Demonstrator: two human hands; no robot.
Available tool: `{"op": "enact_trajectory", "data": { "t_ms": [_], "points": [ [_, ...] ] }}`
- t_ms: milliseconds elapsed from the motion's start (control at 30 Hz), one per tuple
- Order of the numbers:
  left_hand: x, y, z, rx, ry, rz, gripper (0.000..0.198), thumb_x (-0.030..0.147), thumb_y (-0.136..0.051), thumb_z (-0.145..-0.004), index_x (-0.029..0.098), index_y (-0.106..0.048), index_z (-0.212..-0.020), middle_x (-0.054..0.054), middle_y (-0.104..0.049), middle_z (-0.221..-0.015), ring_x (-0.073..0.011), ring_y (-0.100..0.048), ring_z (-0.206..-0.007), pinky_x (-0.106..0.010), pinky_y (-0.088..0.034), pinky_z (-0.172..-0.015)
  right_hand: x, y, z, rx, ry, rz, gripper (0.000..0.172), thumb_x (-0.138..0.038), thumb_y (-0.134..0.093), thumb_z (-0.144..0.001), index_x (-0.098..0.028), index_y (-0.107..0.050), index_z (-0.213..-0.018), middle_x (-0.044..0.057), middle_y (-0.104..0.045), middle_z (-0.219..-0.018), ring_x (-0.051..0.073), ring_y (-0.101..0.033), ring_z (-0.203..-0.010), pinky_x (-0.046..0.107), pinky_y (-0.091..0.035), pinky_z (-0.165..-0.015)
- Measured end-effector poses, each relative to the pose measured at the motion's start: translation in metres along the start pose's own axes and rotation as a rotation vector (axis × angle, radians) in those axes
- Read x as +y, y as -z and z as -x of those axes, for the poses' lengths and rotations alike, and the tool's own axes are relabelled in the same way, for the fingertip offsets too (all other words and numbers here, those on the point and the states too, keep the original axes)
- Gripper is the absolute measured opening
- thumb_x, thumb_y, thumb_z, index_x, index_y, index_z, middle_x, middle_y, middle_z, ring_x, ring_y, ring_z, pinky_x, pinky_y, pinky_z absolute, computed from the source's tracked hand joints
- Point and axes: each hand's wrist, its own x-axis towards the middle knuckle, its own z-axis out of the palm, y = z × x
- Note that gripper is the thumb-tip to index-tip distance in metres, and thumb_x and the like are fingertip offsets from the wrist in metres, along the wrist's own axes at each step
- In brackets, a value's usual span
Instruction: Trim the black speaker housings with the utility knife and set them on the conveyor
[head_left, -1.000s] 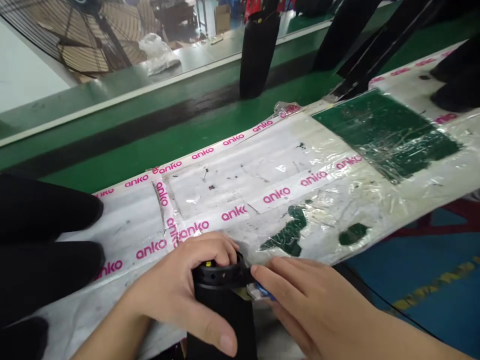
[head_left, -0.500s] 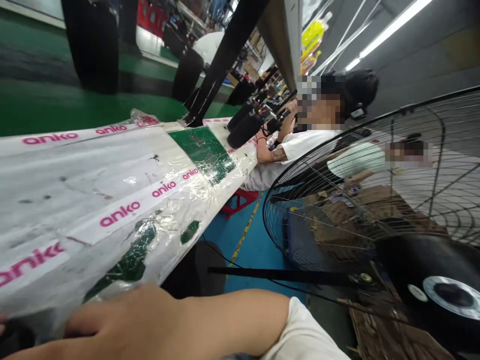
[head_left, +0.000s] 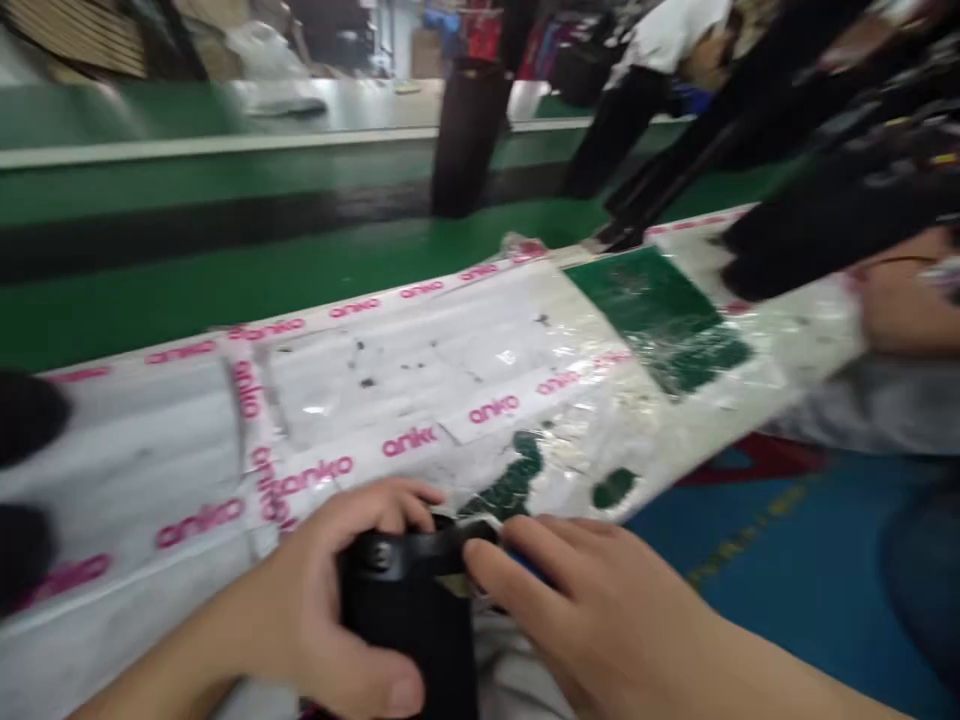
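My left hand (head_left: 322, 600) is wrapped around a black cylindrical part (head_left: 409, 620), upright at the near edge of the white, tape-covered bench (head_left: 420, 370). My right hand (head_left: 592, 610) lies beside it, its fingertips touching the cylinder's top rim; a small blue thing (head_left: 525, 565) shows under the fingers, too blurred to identify. The whole picture is smeared by motion.
Another black cylinder (head_left: 465, 135) stands on the green conveyor (head_left: 225, 270) behind the bench. Black parts (head_left: 817, 235) lie at the right, near a co-worker's arm (head_left: 904, 300). Dark parts (head_left: 26, 415) sit at the left edge. Blue floor (head_left: 787, 540) lies below right.
Half a second ago the view was turned right toward a fan and seated co-workers; it has swung back to the bench. Both hands are on the black cylinder as they were a second ago.
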Motion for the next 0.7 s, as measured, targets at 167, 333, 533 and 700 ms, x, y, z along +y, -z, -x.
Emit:
{"op": "enact_trajectory", "data": {
  "t_ms": [167, 333, 533, 700],
  "points": [
    [0.002, 0.0, -0.008, 0.029, -0.005, 0.124, 0.061, 0.04, -0.102, -0.044, 0.019, -0.057, -0.079, -0.008, -0.069, -0.106, -0.0296, -0.066, -0.109, -0.038, -0.054, -0.094, 0.002, -0.004, -0.004, 0.117, 0.107, 0.088, 0.067, -0.012, -0.052, -0.065, -0.024, -0.048, -0.13, 0.003, -0.068, -0.09, 0.02, -0.059, -0.065, 0.035, -0.032, -0.057],
    [0.001, -0.001, -0.009, 0.017, -0.038, 0.122, 0.058, 0.037, -0.101, -0.047, 0.02, -0.059, -0.082, -0.005, -0.067, -0.102, -0.0261, -0.065, -0.106, -0.035, -0.052, -0.093, -0.004, -0.007, -0.005, 0.105, 0.102, 0.124, 0.058, -0.018, -0.057, -0.076, -0.024, -0.051, -0.133, 0.003, -0.065, -0.087, 0.019, -0.054, -0.067, 0.033, -0.033, -0.059],
    [-0.004, -0.004, -0.009, 0.041, 0.021, 0.02, 0.064, 0.047, -0.1, -0.046, 0.02, -0.058, -0.084, -0.002, -0.061, -0.093, -0.0204, -0.058, -0.09, -0.03, -0.048, -0.081, -0.009, -0.003, -0.008, -0.055, 0.073, 0.206, 0.051, -0.026, -0.061, -0.086, -0.021, -0.056, -0.136, 0.007, -0.063, -0.082, 0.017, -0.053, -0.067, 0.027, -0.036, -0.061],
    [-0.002, -0.005, -0.006, 0.014, 0.122, 0.028, 0.065, 0.047, -0.101, -0.046, 0.02, -0.057, -0.086, 0.0, -0.059, -0.089, -0.0157, -0.054, -0.077, -0.028, -0.046, -0.069, -0.01, 0.012, -0.011, -0.086, 0.093, 0.246, 0.05, -0.024, -0.061, -0.086, -0.022, -0.056, -0.135, 0.006, -0.065, -0.082, 0.017, -0.054, -0.064, 0.027, -0.039, -0.059]
  ]
}}
